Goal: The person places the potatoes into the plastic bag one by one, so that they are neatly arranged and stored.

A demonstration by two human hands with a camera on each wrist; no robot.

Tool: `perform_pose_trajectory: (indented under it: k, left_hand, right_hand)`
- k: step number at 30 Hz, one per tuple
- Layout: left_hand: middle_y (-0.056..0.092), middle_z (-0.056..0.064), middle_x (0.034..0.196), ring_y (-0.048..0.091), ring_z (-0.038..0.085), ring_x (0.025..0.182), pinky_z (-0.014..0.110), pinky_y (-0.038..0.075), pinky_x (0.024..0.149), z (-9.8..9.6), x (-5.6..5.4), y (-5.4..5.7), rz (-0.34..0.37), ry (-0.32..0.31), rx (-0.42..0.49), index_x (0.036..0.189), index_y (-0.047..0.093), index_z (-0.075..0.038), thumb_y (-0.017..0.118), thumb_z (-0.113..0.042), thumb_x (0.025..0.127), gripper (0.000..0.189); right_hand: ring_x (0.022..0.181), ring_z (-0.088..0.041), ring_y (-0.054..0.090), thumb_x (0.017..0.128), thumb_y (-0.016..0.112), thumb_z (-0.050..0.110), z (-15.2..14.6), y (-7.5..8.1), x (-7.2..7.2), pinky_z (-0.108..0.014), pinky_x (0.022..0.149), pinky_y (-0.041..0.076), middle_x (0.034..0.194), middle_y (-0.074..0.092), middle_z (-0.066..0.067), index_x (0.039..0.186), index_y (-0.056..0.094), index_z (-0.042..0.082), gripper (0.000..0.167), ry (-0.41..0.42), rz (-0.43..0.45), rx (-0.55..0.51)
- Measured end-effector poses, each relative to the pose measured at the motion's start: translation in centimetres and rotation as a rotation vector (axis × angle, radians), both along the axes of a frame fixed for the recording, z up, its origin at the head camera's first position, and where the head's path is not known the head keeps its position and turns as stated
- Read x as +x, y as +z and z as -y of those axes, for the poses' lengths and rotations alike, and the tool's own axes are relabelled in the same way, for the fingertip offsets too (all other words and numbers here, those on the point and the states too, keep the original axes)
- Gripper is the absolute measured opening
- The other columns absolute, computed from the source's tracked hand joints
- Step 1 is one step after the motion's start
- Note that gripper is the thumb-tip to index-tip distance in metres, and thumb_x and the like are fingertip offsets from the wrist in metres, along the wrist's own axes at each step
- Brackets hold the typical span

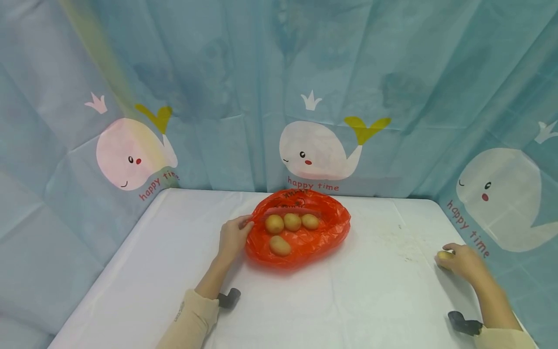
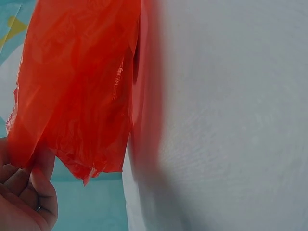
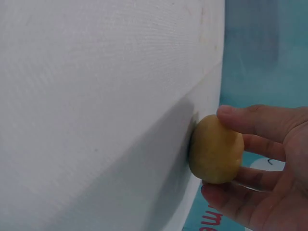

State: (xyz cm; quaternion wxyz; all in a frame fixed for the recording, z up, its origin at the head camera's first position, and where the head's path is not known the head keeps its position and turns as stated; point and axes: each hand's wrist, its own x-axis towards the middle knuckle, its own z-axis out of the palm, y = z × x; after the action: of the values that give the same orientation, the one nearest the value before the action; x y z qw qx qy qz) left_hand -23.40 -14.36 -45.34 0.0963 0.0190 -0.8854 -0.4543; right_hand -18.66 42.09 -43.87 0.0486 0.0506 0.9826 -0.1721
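Observation:
My left hand [image 1: 234, 236] pinches the left rim of a red plastic bag [image 1: 305, 247], which lies spread open at the table's middle. Several potatoes [image 1: 280, 246] sit inside it, most in a row toward the back and one nearer the front. In the left wrist view, thumb and fingers hold the edge of the bag [image 2: 86, 96]. Far to the right, my right hand [image 1: 467, 261] grips a single potato [image 3: 216, 150] between thumb and fingertips, close over the white tabletop.
The white table [image 1: 383, 300] has faint dirt specks [image 1: 407, 245] right of the bag. A blue curtain [image 1: 244, 97] printed with whales hangs along the back and both sides. Dark wrist mounts [image 1: 464, 324] sit on both forearms.

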Motion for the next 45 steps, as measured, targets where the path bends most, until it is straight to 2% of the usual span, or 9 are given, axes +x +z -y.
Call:
perform_pose_trajectory:
  k: [5, 15, 21, 32, 38, 45]
  left_hand:
    - [0.070, 0.015, 0.120, 0.066, 0.032, 0.112, 0.043, 0.056, 0.092, 0.0, 0.0, -0.1, 0.001, -0.006, 0.009, 0.124, 0.067, -0.005, 0.064, -0.017, 0.094, 0.032]
    - [0.070, 0.015, 0.120, 0.066, 0.032, 0.113, 0.043, 0.055, 0.092, 0.1, -0.1, -0.3, -0.027, -0.012, 0.007, 0.123, 0.067, -0.004, 0.064, -0.016, 0.094, 0.031]
    - [0.069, 0.014, 0.121, 0.065, 0.032, 0.115, 0.043, 0.055, 0.094, 0.1, 0.0, -0.5, -0.012, -0.014, 0.011, 0.124, 0.066, -0.006, 0.064, -0.018, 0.095, 0.032]
    - [0.070, 0.014, 0.120, 0.065, 0.032, 0.114, 0.044, 0.055, 0.093, 0.1, 0.0, -0.3, -0.025, -0.010, 0.009, 0.124, 0.067, -0.006, 0.064, -0.017, 0.094, 0.031]
    - [0.070, 0.014, 0.120, 0.065, 0.032, 0.114, 0.044, 0.055, 0.093, 0.0, 0.1, 0.0, -0.028, -0.009, 0.005, 0.124, 0.067, -0.006, 0.064, -0.017, 0.094, 0.032]
    - [0.070, 0.015, 0.119, 0.066, 0.032, 0.113, 0.043, 0.055, 0.093, 0.0, 0.1, 0.0, -0.033, 0.000, 0.001, 0.123, 0.067, -0.004, 0.064, -0.016, 0.094, 0.031]
  right_hand:
    - [0.091, -0.048, 0.054, 0.087, 0.064, 0.019, -0.1, -0.5, -0.1, -0.060, 0.081, 0.048, 0.113, 0.051, -0.045, 0.119, 0.046, -0.023, 0.056, -0.039, 0.026, -0.024]
    - [0.097, -0.052, 0.051, 0.089, 0.064, 0.021, -0.1, -0.9, -0.2, -0.064, 0.088, 0.047, 0.118, 0.048, -0.046, 0.123, 0.043, -0.023, 0.059, -0.088, 0.054, -0.047]
    - [0.097, -0.051, 0.052, 0.088, 0.065, 0.022, -0.2, -0.8, -0.1, -0.063, 0.087, 0.047, 0.117, 0.049, -0.045, 0.122, 0.045, -0.023, 0.060, -0.094, 0.058, -0.048]
    - [0.092, -0.046, 0.055, 0.089, 0.063, 0.027, 0.1, -0.2, -0.2, -0.056, 0.076, 0.049, 0.117, 0.050, -0.045, 0.123, 0.047, -0.020, 0.060, -0.043, -0.028, -0.083]
    - [0.096, -0.047, 0.055, 0.091, 0.063, 0.030, 1.0, 0.4, -0.6, -0.053, 0.074, 0.052, 0.119, 0.050, -0.044, 0.125, 0.048, -0.016, 0.059, -0.037, -0.059, -0.115]
    - [0.091, -0.043, 0.058, 0.092, 0.065, 0.031, 2.3, 1.2, -1.1, -0.042, 0.067, 0.052, 0.116, 0.054, -0.042, 0.123, 0.051, -0.015, 0.057, 0.014, -0.125, -0.123]
